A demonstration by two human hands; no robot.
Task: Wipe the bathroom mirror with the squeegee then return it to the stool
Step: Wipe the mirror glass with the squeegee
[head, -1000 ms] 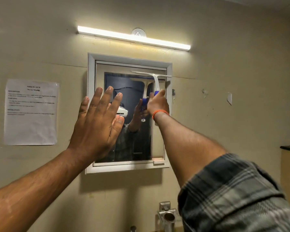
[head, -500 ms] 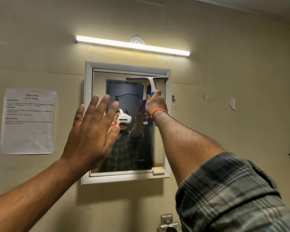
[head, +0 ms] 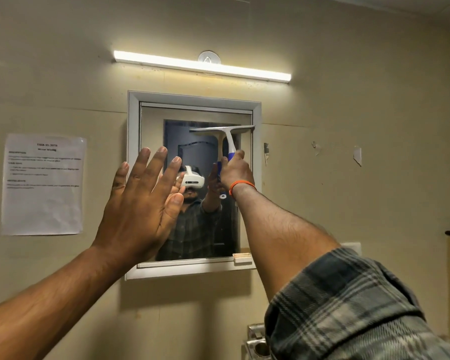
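white-bladed squeegee (head: 225,131) lies flat on the mirror (head: 192,162) near its upper right, handle gripped by the right hand (head: 235,172). left hand (head: 140,201) is raised, fingers straight and spread, before the glass.

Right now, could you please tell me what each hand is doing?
Left hand: open, fingers straight and spread, raised in front of the mirror; contact cannot be told.
Right hand: closed around the squeegee handle.

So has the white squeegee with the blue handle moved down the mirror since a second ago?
Yes: the squeegee has moved down, away from the mirror frame's top edge.
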